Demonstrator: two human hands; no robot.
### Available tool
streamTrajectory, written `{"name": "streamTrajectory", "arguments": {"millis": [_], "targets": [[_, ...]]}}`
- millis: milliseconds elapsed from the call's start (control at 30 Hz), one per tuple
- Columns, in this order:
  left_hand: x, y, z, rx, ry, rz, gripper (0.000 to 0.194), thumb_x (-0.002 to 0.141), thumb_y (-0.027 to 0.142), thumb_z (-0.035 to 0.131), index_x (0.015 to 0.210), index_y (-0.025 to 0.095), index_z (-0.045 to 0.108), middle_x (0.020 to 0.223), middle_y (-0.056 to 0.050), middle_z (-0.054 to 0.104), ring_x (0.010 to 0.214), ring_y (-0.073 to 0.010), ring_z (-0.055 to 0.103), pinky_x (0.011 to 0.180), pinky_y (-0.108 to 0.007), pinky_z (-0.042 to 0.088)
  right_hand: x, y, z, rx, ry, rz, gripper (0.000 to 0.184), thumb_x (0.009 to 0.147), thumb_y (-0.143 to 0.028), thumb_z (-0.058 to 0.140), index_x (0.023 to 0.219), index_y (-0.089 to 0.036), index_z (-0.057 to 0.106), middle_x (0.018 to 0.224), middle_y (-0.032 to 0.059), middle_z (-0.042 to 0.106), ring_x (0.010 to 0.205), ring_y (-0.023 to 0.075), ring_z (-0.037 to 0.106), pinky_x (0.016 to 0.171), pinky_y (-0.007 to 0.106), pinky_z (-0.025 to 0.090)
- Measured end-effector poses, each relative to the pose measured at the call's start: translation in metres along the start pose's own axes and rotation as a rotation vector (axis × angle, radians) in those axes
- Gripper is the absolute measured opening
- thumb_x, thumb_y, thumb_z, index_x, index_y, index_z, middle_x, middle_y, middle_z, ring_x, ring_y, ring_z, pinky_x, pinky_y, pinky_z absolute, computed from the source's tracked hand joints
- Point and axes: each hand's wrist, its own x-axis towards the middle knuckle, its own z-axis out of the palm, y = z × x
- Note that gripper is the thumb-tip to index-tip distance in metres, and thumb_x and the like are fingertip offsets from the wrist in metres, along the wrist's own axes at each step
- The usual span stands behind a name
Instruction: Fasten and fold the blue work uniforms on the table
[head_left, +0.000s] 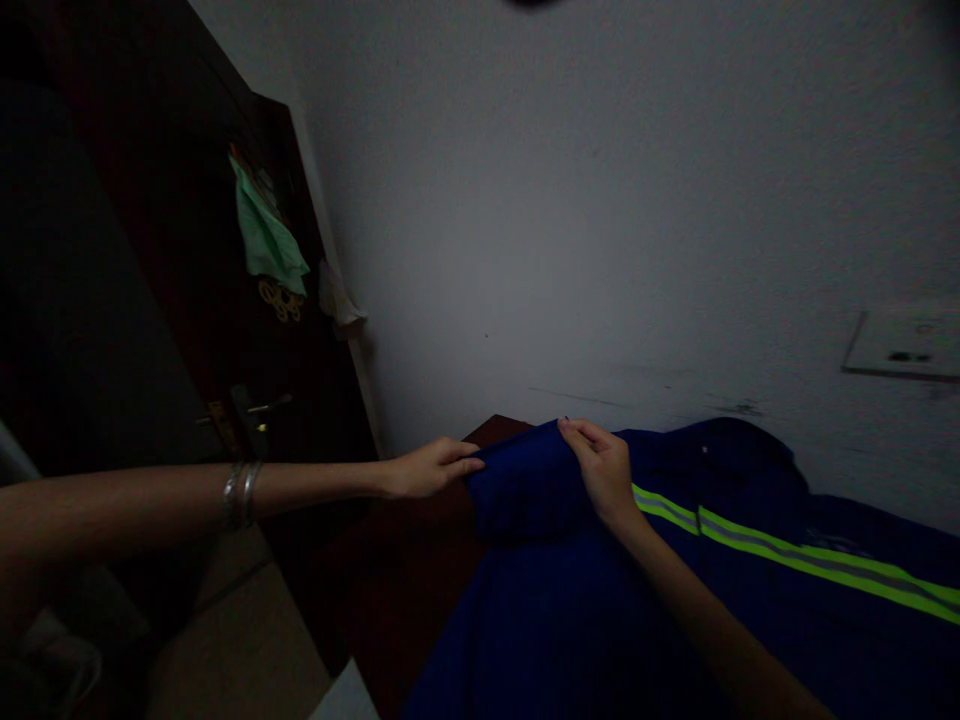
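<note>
The blue jacket (765, 590) lies on the reddish-brown surface (420, 560), pale lettering (840, 543) above its reflective stripe (787, 552) unreadable; left hand (429, 469) and right hand (604, 472) each have their grip clamped on its fabric.

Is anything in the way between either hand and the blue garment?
Nothing visible stands in the way. The left hand and the right hand both already pinch the upper edge of a folded part of the blue garment, with no object between fingers and cloth.
</note>
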Motion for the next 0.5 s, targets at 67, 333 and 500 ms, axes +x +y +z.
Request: {"name": "streamTrajectory", "arguments": {"millis": [67, 333, 500], "targets": [[-0.001, 0.001, -0.001, 0.013, 0.001, 0.001, 0.033, 0.088, 0.042, 0.042, 0.084, 0.015, 0.061, 0.073, 0.0, 0.059, 0.074, -0.013, 0.051, 0.068, -0.023, 0.042, 0.0, 0.0, 0.002, 0.005, 0.016, -0.004, 0.03, 0.072, -0.043, 0.06, 0.058, -0.016, 0.059, 0.057, -0.0016, 0.055, 0.057, 0.0121, 0.048, 0.054, 0.023, 0.036], [0.007, -0.007, -0.006, -0.174, 0.031, -0.072, 0.032, 0.084, 0.042, 0.048, 0.079, 0.014, 0.062, 0.075, -0.002, 0.063, 0.071, -0.0128, 0.054, 0.072, -0.025, 0.045, 0.007, 0.008, 0.006, 0.045, -0.003, 0.006, 0.029, 0.072, -0.045, 0.06, 0.068, -0.016, 0.061, 0.064, 0.0001, 0.061, 0.062, 0.0142, 0.055, 0.058, 0.024, 0.041], [0.038, -0.061, -0.05, -0.438, 0.279, -0.292, 0.027, 0.082, 0.033, 0.052, 0.077, 0.008, 0.061, 0.068, -0.008, 0.064, 0.065, -0.0168, 0.06, 0.071, -0.033, 0.05, 0.022, 0.023, -0.013, 0.042, -0.071, -0.005, 0.037, 0.076, -0.047, 0.055, 0.097, -0.017, 0.056, 0.087, 0.0055, 0.067, 0.067, 0.0144, 0.062, 0.068, 0.029, 0.046]]}}
